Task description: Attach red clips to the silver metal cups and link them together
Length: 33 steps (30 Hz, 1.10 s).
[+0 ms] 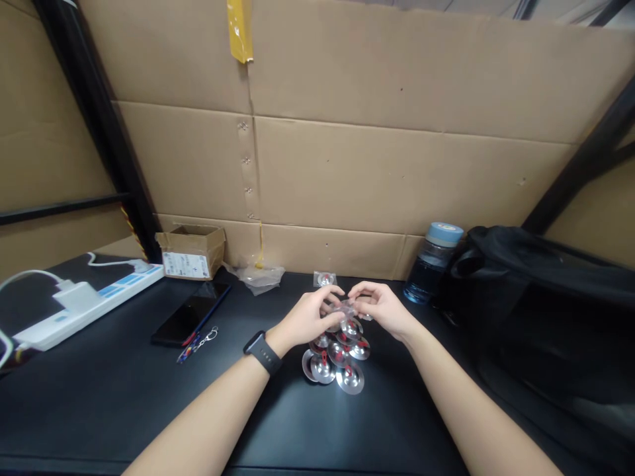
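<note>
Both hands meet over a pile of small shiny metal discs [338,354], domed in the middle with red loops, like finger cymbals. My left hand [313,316], with a dark watch on its wrist, is closed on a small clear plastic bag [342,308]. My right hand [381,308] pinches the right side of the same bag. What lies inside the bag is too blurred to tell. Just beyond the fingers sits a wrapped disc [325,279] in clear plastic. One more disc [366,317] is partly hidden under my right hand.
Left on the black table are a white power strip [94,314], a phone [191,314], a key ring [198,342] and an open cardboard box [196,254]. Crumpled plastic [258,277] lies by the cardboard wall [337,178]. A water bottle [431,264] and black bag [540,317] stand right.
</note>
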Motion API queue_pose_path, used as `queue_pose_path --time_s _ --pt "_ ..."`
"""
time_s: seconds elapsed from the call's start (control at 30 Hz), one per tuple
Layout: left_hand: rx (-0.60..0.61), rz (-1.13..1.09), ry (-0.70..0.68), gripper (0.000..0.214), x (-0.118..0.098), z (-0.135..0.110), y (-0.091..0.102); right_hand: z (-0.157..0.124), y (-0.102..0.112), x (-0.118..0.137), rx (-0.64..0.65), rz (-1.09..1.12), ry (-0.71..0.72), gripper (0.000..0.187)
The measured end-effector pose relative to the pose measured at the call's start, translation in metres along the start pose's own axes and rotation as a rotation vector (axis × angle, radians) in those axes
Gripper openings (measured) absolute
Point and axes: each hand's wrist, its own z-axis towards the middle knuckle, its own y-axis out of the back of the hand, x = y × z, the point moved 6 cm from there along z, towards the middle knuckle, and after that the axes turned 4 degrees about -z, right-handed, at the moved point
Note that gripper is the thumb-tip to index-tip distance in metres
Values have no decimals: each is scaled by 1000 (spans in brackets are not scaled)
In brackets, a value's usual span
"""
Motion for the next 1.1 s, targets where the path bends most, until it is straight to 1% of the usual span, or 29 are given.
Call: queue_pose_path --time_s 0.1,0.23,0.3,0.43,0.53,0.67,0.83,1.0,1.1 --pt "-19 26 8 32 3 1 2 1 2 1 -52 54 15 23" --pt "-6 5 -17 36 3 1 0 0 0 5 -75 100 7 27" --pt "-21 13 -15 38 4 1 0 -1 0 7 -86 126 7 28" --pt "-65 -17 21 31 9 3 2 -2 3 9 -94 160 29 26" --pt "-91 -119 38 30 14 5 4 -2 3 9 -49 155 42 27" --pt "-144 -237 67 35 21 8 8 -3 -2 6 24 113 -11 37" --pt "-200 -286 164 39 31 7 13 -3 -6 0 68 39 -69 47" --pt "-233 -282 150 39 29 7 13 -5 -8 -1 120 -12 -68 56" --pt "-213 -321 177 40 28 6 11 -6 -8 0 146 -15 -62 59"
